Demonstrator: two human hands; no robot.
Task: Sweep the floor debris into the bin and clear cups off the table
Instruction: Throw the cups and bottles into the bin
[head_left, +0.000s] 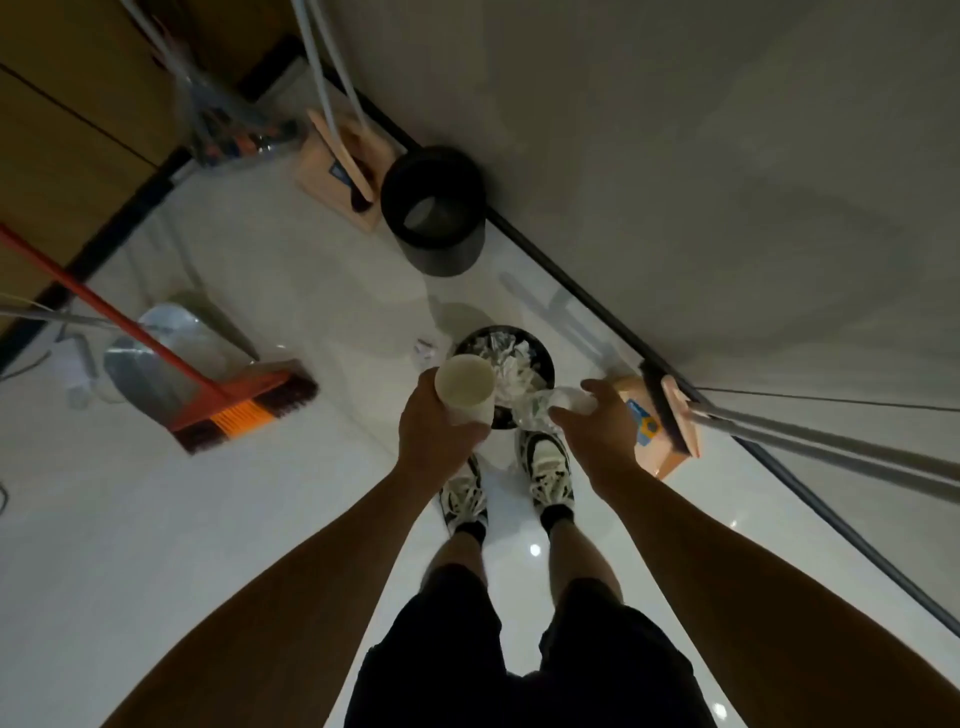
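Observation:
My left hand (439, 431) grips a white paper cup (466, 388), upright with its mouth facing up, held over the near left rim of a small black bin (545, 364). The bin stands on the floor just beyond my shoes and is full of crumpled white paper. My right hand (597, 423) holds a clear plastic cup (556, 402) on its side above the bin's near right rim. A scrap of white paper (425, 349) lies on the floor left of the bin.
An orange broom (244, 410) and a metal dustpan (156, 353) lie on the floor at left. A larger empty black bin (434, 208) stands farther off by the wall. Cardboard boxes (660, 426) (337, 171) and grey poles (831, 447) line the wall.

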